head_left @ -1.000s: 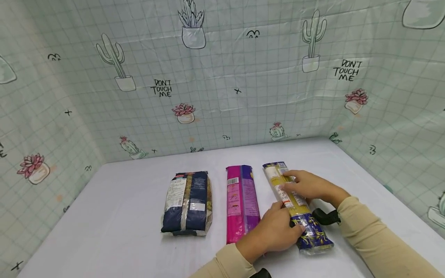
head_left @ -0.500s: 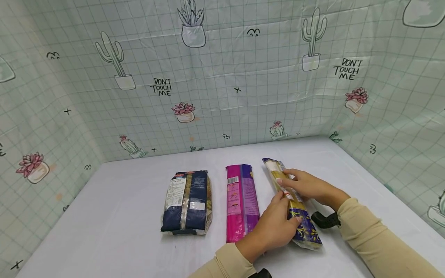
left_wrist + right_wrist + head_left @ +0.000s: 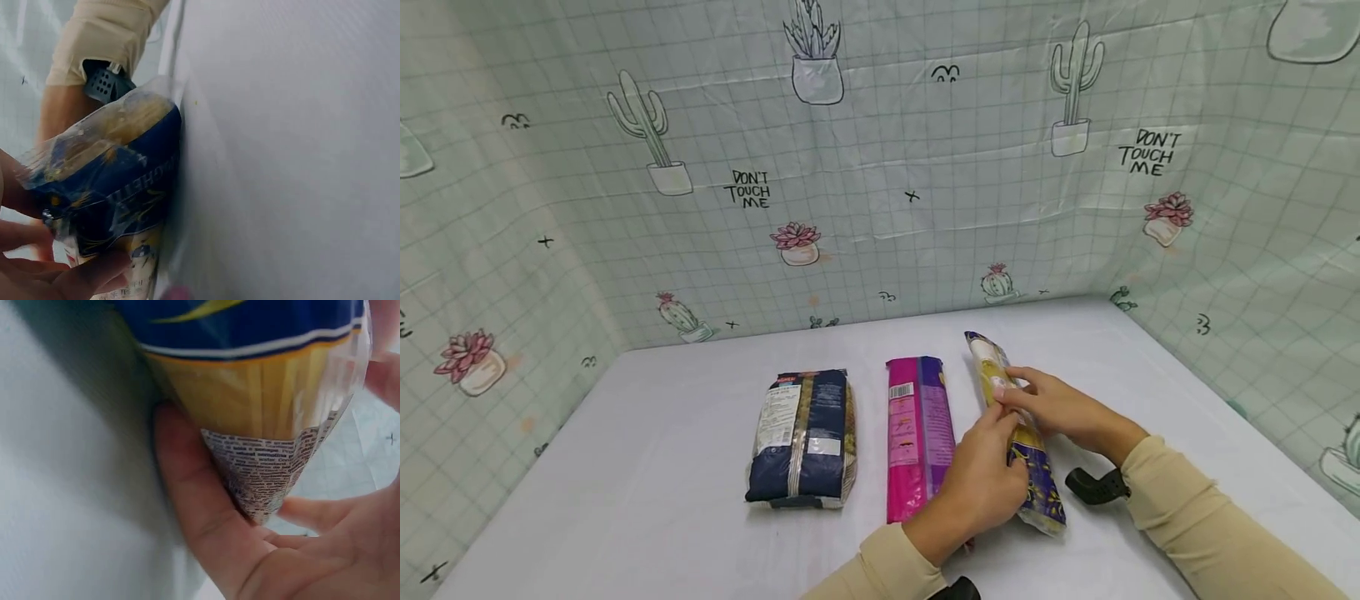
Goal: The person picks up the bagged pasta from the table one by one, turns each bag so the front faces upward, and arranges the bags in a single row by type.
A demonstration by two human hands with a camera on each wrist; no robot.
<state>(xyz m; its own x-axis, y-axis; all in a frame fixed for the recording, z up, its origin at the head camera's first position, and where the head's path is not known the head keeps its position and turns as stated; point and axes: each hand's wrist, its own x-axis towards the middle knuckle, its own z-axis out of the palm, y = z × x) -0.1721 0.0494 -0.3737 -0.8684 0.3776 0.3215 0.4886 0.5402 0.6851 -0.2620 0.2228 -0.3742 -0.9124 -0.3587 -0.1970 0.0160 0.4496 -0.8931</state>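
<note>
A long clear bag of spaghetti [image 3: 1041,487], with yellow and navy print, slants away at the right of the table in the head view, tilted up on one side. My left hand [image 3: 981,475] holds its near left side, thumb toward the navy end. Farther up, my right hand [image 3: 1063,408] grips it from the right, fingers over the top. In the left wrist view, the printed navy end [image 3: 125,169] of the bag lies between the hands, close over the table. The right wrist view shows fingers [image 3: 194,475] of the right hand curled under the bag.
A pink and purple packet [image 3: 904,492] lies just left of my left hand, partly covered by it. Farther left lies a navy bag [image 3: 823,425] with a white label. A cactus-print cloth [image 3: 865,167] hangs behind the white table [image 3: 662,475].
The spaghetti bag has rolled up onto its side, and its near end has swung left. Both hands have moved slightly left with it and closer together. The other two packs stay put.
</note>
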